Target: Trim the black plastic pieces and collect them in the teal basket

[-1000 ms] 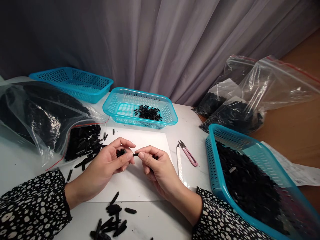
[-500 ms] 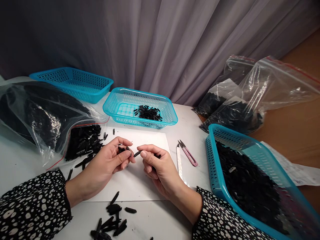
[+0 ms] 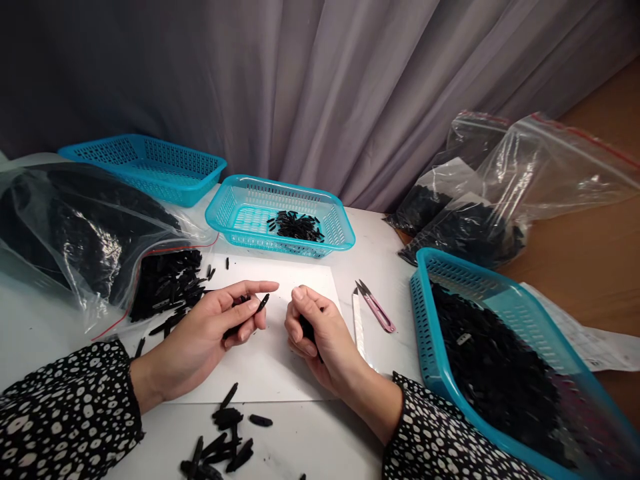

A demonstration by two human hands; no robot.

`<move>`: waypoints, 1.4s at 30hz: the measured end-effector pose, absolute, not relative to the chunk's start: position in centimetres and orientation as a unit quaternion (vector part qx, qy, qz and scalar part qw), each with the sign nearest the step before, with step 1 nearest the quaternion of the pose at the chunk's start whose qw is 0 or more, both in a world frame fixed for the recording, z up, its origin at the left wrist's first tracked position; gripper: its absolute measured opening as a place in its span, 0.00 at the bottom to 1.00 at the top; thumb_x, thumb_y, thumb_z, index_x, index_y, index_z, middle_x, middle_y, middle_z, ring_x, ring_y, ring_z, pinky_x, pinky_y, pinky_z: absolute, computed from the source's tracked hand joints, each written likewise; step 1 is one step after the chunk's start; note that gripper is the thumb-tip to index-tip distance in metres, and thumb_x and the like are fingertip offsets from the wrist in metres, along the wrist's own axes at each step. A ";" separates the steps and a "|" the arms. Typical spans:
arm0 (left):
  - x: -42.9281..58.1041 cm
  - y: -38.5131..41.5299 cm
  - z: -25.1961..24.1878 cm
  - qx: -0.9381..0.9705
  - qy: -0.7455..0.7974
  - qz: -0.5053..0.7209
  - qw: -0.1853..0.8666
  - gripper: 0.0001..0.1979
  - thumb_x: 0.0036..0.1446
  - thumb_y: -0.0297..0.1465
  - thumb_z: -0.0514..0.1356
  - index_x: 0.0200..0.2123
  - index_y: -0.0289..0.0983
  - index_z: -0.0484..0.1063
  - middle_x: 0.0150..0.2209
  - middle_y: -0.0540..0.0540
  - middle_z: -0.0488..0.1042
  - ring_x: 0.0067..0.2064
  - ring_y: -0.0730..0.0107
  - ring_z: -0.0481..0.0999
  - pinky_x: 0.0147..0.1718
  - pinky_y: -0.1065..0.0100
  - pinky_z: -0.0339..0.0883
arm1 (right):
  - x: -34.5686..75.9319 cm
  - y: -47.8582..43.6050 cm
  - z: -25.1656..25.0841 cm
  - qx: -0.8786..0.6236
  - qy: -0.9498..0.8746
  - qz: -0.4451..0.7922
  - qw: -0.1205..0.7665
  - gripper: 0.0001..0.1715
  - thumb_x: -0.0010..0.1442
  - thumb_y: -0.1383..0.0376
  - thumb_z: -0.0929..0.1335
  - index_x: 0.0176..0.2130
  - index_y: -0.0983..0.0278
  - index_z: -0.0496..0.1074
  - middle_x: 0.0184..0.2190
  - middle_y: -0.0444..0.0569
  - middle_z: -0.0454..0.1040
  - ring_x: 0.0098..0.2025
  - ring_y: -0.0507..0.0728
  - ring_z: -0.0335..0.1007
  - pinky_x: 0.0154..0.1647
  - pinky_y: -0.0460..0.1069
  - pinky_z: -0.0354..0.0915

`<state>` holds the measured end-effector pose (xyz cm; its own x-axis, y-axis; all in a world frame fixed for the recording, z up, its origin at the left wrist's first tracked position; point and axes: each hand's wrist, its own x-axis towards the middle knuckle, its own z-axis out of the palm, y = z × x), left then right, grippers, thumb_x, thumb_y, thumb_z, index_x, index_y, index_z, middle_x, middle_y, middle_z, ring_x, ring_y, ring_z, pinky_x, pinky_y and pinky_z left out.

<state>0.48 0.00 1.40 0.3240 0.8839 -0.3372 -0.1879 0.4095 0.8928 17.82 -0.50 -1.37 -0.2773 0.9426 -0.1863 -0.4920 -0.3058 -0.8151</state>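
Over a white sheet of paper (image 3: 280,373), my left hand (image 3: 210,333) is closed on small, elongated black pieces. One black piece (image 3: 263,303) sticks out past its thumb tip, while the index finger points to the right. A short gap away, my right hand (image 3: 323,333) is curled around more black pieces (image 3: 307,328), mostly hidden by the fingers. Several loose black pieces (image 3: 229,419) lie on the table in front of the paper. Beside my left wrist, a pile of the same pieces (image 3: 170,283) spills from a clear zip bag (image 3: 90,233).
Behind the paper stands a blue basket (image 3: 345,230) with a small heap of black pieces; another blue basket (image 3: 200,190) is at back left. Pink thread snips (image 3: 377,310) and a white-handled tool (image 3: 359,320) lie right. A fuller blue basket (image 3: 423,327) and zip bags (image 3: 520,173) stand farther right.
My right hand has drawn its fingertips back from my left, and the piece pinched there is out of sight. My left index finger has straightened, and one piece shows at the thumb.
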 end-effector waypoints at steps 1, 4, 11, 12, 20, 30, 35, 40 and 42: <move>0.5 0.0 1.4 0.392 0.445 0.374 0.713 0.22 0.54 0.39 0.68 0.51 0.39 0.78 0.28 0.50 0.71 0.27 0.76 0.60 0.28 0.72 0.52 | 17.8 -0.5 -1.5 -0.359 -0.335 0.723 0.486 0.21 0.57 0.51 0.73 0.28 0.62 0.65 0.13 0.35 0.65 0.12 0.43 0.41 0.13 0.42 0.38; 0.4 0.0 1.2 0.402 0.447 0.366 0.710 0.22 0.57 0.39 0.66 0.54 0.39 0.75 0.28 0.50 0.71 0.27 0.76 0.58 0.28 0.71 0.52 | 17.7 -0.5 -1.6 -0.388 -0.367 0.706 0.465 0.21 0.54 0.49 0.75 0.32 0.63 0.69 0.12 0.34 0.63 0.13 0.44 0.41 0.13 0.42 0.38; 0.5 -0.2 0.7 0.441 0.446 0.343 0.699 0.21 0.59 0.38 0.64 0.55 0.41 0.73 0.27 0.52 0.69 0.25 0.75 0.58 0.26 0.70 0.49 | 17.6 -0.7 -1.4 -0.402 -0.411 0.684 0.449 0.21 0.54 0.51 0.75 0.28 0.63 0.70 0.13 0.36 0.63 0.15 0.45 0.44 0.14 0.42 0.40; 0.5 -0.2 0.7 0.444 0.446 0.342 0.698 0.20 0.59 0.38 0.64 0.54 0.41 0.74 0.27 0.52 0.70 0.25 0.75 0.58 0.26 0.69 0.49 | 17.7 -0.7 -1.4 -0.405 -0.409 0.684 0.449 0.21 0.53 0.51 0.75 0.27 0.63 0.70 0.13 0.36 0.63 0.15 0.45 0.44 0.14 0.42 0.39; 0.7 0.2 0.9 0.405 0.451 0.406 0.684 0.16 0.56 0.33 0.64 0.47 0.37 0.79 0.29 0.50 0.69 0.30 0.72 0.63 0.31 0.69 0.57 | 17.9 -0.5 -1.4 -0.389 -0.346 0.713 0.470 0.17 0.52 0.55 0.77 0.32 0.64 0.75 0.13 0.34 0.61 0.14 0.44 0.39 0.14 0.43 0.36; 0.5 0.1 0.8 0.428 0.456 0.393 0.674 0.18 0.57 0.35 0.66 0.51 0.41 0.71 0.28 0.51 0.74 0.25 0.76 0.62 0.24 0.71 0.50 | 17.9 -0.4 -1.4 -0.372 -0.318 0.727 0.482 0.15 0.50 0.58 0.78 0.37 0.63 0.78 0.12 0.33 0.61 0.14 0.44 0.39 0.15 0.43 0.36; 0.5 0.2 0.7 0.430 0.444 0.392 0.682 0.15 0.57 0.37 0.67 0.45 0.37 0.76 0.29 0.50 0.74 0.25 0.77 0.60 0.23 0.71 0.49 | 17.9 -0.5 -1.3 -0.359 -0.315 0.732 0.487 0.11 0.54 0.60 0.74 0.36 0.63 0.74 0.12 0.33 0.62 0.13 0.43 0.38 0.14 0.42 0.36; 0.4 0.2 0.9 0.418 0.432 0.395 0.694 0.17 0.57 0.38 0.66 0.47 0.36 0.77 0.30 0.49 0.73 0.26 0.77 0.59 0.23 0.71 0.47 | 18.0 -0.5 -1.1 -0.317 -0.292 0.742 0.513 0.13 0.57 0.60 0.68 0.26 0.63 0.65 0.16 0.38 0.68 0.12 0.43 0.42 0.14 0.41 0.41; 0.4 0.1 0.9 0.416 0.435 0.386 0.700 0.16 0.59 0.37 0.65 0.49 0.37 0.76 0.30 0.50 0.73 0.26 0.77 0.59 0.25 0.72 0.50 | 17.9 -0.5 -1.2 -0.333 -0.302 0.733 0.511 0.19 0.58 0.56 0.70 0.24 0.63 0.62 0.15 0.38 0.67 0.12 0.42 0.42 0.13 0.41 0.40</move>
